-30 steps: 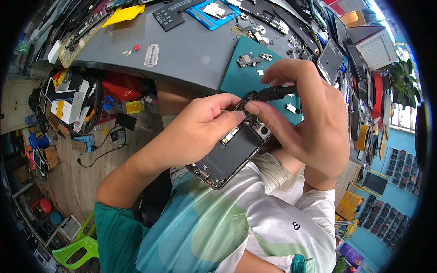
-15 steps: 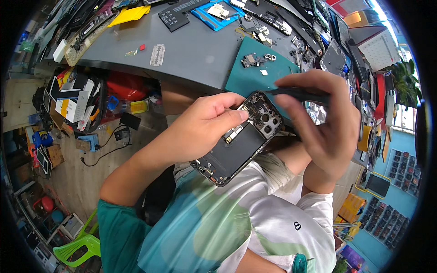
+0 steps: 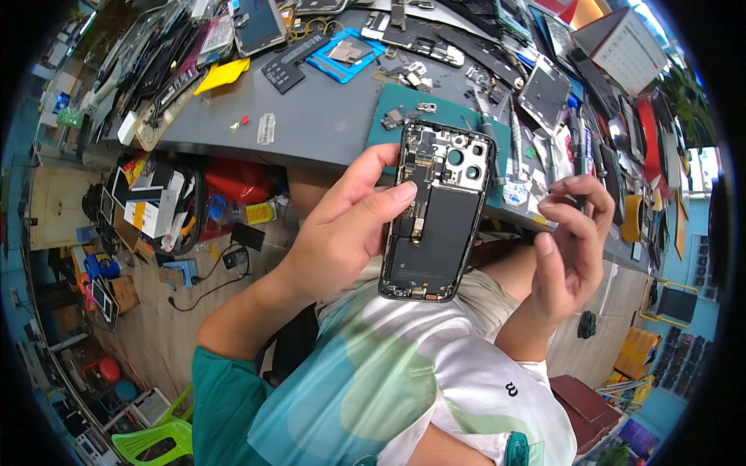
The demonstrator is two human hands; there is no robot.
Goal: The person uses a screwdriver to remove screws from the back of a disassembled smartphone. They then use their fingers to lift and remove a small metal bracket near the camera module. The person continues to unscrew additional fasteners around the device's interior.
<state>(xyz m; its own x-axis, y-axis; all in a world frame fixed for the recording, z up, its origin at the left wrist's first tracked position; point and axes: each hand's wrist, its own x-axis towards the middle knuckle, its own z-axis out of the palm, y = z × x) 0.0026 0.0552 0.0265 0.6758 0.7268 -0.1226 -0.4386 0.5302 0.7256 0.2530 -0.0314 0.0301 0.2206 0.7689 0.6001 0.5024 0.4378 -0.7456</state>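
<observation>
Item 1: opened phone [image 3: 439,211], dark-rimmed, inside face up; black battery [image 3: 447,241], slim circuit board [image 3: 420,167] and camera openings [image 3: 456,158] on show. Held over the lap by the counter's near edge, camera end away from the body. Judged light and stiff; rim likely slick, bare board and connectors likely fragile. Best taken by the two long edges, clear of the board.

Item 2: left hand [image 3: 342,225]. Grip pinching the phone at its long left edge, thumb across the inner side, fingers partly hidden behind; forearm slanting up from lower left.

Item 3: right hand [image 3: 576,256]. Raised beside the phone, not touching; fingers loosely curled, thumb spread from fingertips, forearm rising from below. Contents of the grip, if any: cannot tell.

Item 4: grey counter [image 3: 326,116], bearing green mat [image 3: 379,141] with small metal parts [image 3: 394,118], razor blade [image 3: 266,129] to the left, loose black battery pack [image 3: 284,76] farther back.
</observation>
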